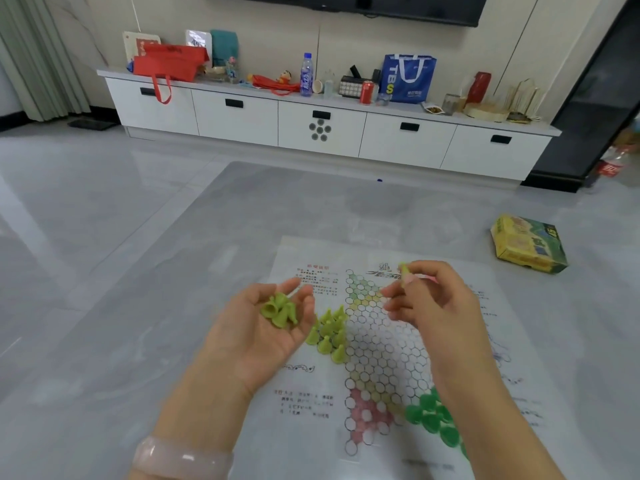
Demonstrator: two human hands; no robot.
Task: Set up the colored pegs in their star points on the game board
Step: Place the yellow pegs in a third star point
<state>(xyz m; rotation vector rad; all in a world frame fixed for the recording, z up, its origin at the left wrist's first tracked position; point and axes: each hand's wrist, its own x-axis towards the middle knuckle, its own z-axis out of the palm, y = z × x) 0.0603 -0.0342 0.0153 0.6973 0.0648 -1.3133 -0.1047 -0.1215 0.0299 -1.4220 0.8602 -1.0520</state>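
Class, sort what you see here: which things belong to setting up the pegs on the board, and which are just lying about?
Belong to the job:
game board
light green pegs in the left hand
light green pegs standing on the board
peg pinched by the right hand
dark green pegs

Lying about:
yellow box
blue bag
red can

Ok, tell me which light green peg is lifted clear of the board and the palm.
The single peg pinched in the right hand; the others lie in the left hand's palm or stand on the board.
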